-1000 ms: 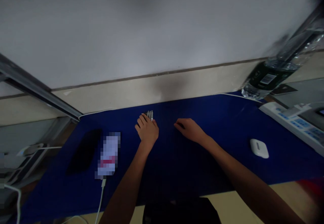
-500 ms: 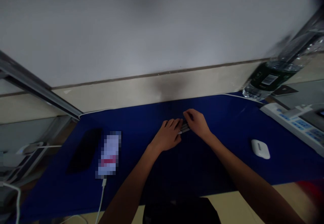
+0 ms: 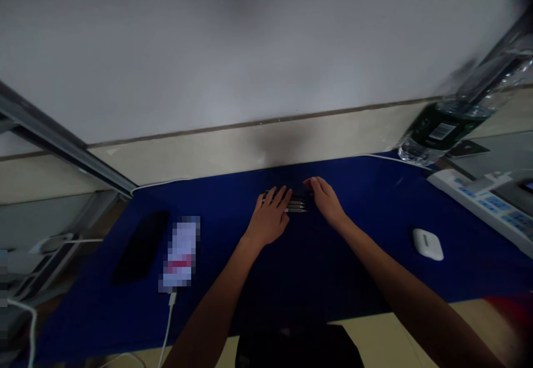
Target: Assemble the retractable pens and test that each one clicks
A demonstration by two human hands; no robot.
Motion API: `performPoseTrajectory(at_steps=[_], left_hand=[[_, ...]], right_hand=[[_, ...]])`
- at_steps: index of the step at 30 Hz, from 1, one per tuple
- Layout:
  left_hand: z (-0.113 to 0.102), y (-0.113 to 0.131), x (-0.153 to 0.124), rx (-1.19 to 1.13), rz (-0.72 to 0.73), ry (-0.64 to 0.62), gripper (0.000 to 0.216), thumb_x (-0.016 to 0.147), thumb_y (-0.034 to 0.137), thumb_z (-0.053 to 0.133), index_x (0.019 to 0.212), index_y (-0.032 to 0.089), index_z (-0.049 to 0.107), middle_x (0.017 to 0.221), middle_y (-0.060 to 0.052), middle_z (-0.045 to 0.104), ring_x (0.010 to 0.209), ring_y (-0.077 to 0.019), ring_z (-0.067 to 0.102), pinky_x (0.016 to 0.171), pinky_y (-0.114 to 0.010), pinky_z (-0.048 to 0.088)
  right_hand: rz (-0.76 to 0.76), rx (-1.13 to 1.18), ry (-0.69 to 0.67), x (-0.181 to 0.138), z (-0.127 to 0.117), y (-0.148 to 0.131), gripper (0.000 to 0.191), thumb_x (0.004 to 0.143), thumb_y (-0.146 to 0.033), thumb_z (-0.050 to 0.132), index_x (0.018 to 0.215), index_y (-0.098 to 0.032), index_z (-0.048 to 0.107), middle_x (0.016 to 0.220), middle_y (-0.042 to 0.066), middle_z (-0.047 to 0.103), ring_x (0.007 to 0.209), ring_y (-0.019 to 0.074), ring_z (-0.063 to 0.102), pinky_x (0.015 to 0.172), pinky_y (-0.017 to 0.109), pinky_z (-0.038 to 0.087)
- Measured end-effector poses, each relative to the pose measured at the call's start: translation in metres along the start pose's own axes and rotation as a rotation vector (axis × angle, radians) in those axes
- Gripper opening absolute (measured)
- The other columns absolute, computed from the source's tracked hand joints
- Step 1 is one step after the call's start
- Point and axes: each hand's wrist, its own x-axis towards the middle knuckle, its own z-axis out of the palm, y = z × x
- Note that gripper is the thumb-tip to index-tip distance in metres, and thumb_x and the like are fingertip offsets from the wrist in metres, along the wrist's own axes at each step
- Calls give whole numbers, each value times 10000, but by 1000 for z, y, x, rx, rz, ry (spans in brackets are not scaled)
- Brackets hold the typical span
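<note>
Several slim grey pens [image 3: 296, 206] lie side by side on the blue tabletop [image 3: 320, 268], their pointed tips toward the right. My left hand [image 3: 268, 218] rests flat over them with its fingers spread, hiding their left ends. Just beyond the tips, my right hand [image 3: 328, 198] is held sideways near the tabletop. Its fingers are loosely bent toward the pens, and nothing shows between them.
On the left lie a dark phone-like slab [image 3: 141, 246] and a lit phone [image 3: 180, 254] with a white cable [image 3: 167, 323]. To the right are a white earbud case [image 3: 428, 244], a power strip [image 3: 478, 204] and a plastic bottle [image 3: 443, 129]. A pale wall [image 3: 258, 51] stands behind.
My left hand has shifted left and its fingers have spread, exposing more of the pens. The pens have moved left too. My right hand has come away from their right ends.
</note>
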Motion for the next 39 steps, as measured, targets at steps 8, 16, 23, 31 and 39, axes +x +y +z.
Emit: performPoseTrajectory(at_steps=[8, 16, 23, 31, 39], left_hand=[[7, -2, 5, -58, 12, 29, 532, 1010, 406, 262, 1501, 202, 279, 1555, -61, 298, 1461, -233, 168, 1183, -460, 163], [14, -7, 9, -172, -90, 93, 482, 996, 342, 330, 1439, 164, 391, 1515, -90, 373, 1446, -212, 227, 1177, -453, 217], [3, -41, 10, -356, -258, 194, 464, 898, 140, 373, 1329, 210, 531, 1397, -26, 530, 1376, -170, 372, 1155, -419, 281], [-8, -60, 7, -395, -215, -12, 639, 783, 68, 446, 1384, 282, 476, 1457, 17, 466, 1429, -193, 275, 1168, -452, 245], [-8, -60, 3, -354, -177, -4, 591, 828, 103, 468, 1390, 284, 460, 1476, -5, 440, 1445, -198, 227, 1161, -455, 252]], right_hand=[[-148, -172, -1, -3, 1, -7, 362, 971, -395, 343, 921, -202, 645, 958, 78, 641, 969, 218, 582, 899, 357, 424], [-288, -360, -98, -7, 2, -10, 289, 929, -376, 457, 1043, -198, 653, 1125, 126, 618, 1096, 263, 545, 977, 418, 403], [-343, -541, -222, -16, 8, -2, 420, 867, -415, 574, 1266, -286, 573, 1412, 108, 450, 1328, 326, 359, 1026, 516, 345], [-336, -578, -247, -15, 9, 1, 459, 873, -449, 562, 1301, -285, 533, 1430, 114, 432, 1371, 323, 310, 1056, 528, 312], [-357, -586, -234, -14, 10, 4, 455, 887, -460, 548, 1299, -268, 535, 1417, 125, 446, 1368, 323, 323, 1055, 518, 317]])
